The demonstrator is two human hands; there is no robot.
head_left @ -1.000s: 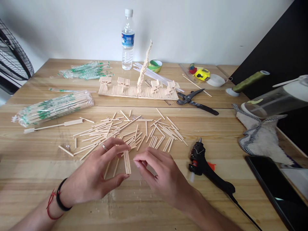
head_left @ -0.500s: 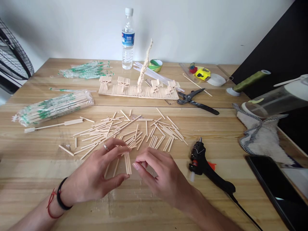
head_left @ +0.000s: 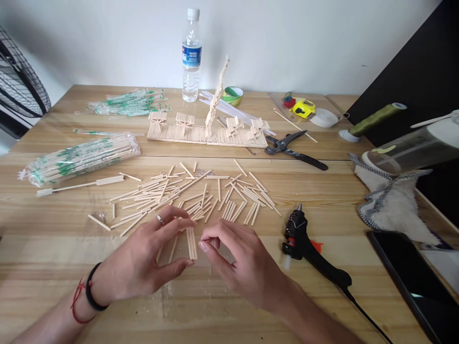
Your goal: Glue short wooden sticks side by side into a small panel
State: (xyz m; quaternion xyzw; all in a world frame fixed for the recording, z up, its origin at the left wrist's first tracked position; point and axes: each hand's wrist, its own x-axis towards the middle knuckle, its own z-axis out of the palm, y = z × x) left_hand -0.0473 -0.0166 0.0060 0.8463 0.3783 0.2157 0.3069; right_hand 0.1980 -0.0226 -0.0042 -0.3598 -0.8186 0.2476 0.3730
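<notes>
Between the thumb and fingertips of my left hand [head_left: 147, 255] is a small row of short wooden sticks [head_left: 191, 243], lying side by side and gripped at their ends. My right hand [head_left: 240, 263] is just to the right of that row, apart from it, with thumb and forefinger pinched together. Whether anything sits in that pinch is hidden. Beyond both hands, many loose cut sticks [head_left: 154, 191] are scattered over the wooden table [head_left: 201, 315]. Farther back stands a model built of sticks [head_left: 190, 136], with a flat deck, small roofed shapes and a tall leaning spire.
A black glue gun [head_left: 301, 239] lies to the right, its cable trailing forward, near a phone [head_left: 401, 282]. Pliers [head_left: 290, 148], a water bottle [head_left: 191, 62] and a yellow tape measure [head_left: 303, 109] are farther back. Bagged sticks [head_left: 86, 157] lie at left. A cloth [head_left: 387, 196] is at right.
The camera view has shifted very slightly. Both hands and the row of sticks keep nearly the same pose.
</notes>
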